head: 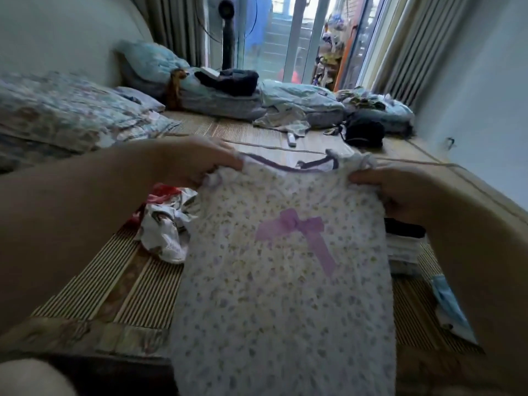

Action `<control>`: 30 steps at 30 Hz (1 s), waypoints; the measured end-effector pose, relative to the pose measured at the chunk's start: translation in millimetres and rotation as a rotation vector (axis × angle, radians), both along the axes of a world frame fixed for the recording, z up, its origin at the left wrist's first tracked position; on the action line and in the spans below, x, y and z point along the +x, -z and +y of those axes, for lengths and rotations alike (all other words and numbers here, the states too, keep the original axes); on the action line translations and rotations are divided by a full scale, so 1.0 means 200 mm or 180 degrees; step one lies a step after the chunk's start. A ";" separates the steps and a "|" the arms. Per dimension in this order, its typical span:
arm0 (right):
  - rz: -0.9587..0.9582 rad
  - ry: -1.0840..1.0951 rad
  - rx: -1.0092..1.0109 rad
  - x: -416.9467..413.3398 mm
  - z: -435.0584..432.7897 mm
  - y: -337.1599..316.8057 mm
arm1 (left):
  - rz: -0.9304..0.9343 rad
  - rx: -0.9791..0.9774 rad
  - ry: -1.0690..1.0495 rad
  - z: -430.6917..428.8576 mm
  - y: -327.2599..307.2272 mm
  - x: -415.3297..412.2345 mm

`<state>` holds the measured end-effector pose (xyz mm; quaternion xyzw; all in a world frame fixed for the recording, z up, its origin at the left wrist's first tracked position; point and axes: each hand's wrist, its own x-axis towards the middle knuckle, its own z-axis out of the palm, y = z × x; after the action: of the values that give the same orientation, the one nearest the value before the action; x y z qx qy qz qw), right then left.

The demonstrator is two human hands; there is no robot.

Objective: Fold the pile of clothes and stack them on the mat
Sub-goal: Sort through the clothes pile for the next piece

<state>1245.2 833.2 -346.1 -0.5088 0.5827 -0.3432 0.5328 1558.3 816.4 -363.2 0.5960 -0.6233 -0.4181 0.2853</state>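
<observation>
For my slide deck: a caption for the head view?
A floral top held at its shoulders by the left hand and right hand, over the mat.

A floral pillow (65,110) lies at nine o'clock. At eleven is a bundled blue quilt (154,61), with a brown toy (175,87) just beside it. A dark fan (228,32) stands at twelve before a glass door (288,38), curtains (177,21) on either side. A small white object (292,139) lies just above centre, and a pale wall (485,81) fills two o'clock.
</observation>
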 end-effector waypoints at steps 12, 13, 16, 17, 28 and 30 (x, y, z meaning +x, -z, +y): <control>0.1472 0.0376 -0.0935 0.19 -0.60 0.45 | -0.0480 -0.0306 -0.1005 -0.47 0.35 -0.03; 0.1341 0.0412 -0.1061 0.19 -0.63 0.48 | -0.0671 -0.0437 -0.1022 -0.48 0.35 -0.04; 0.1360 0.0218 -0.1408 0.16 -0.60 0.60 | -0.0731 -0.0514 -0.0760 -0.45 0.41 -0.03; 0.1361 0.0054 -0.1506 0.14 -0.56 0.64 | -0.0720 -0.0436 -0.0547 -0.41 0.44 -0.03; 0.2202 -0.1195 -0.0897 -0.11 0.11 0.89 | -0.2714 -0.0031 0.2118 0.26 0.74 0.05; 0.3105 -0.1541 -0.0352 -0.06 0.20 0.89 | -0.2906 0.0069 0.2475 0.32 0.80 0.01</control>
<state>1232.8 872.5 -524.4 -0.7557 0.6095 0.0349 0.2369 1559.8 880.5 -523.2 0.4464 -0.8510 -0.1998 -0.1912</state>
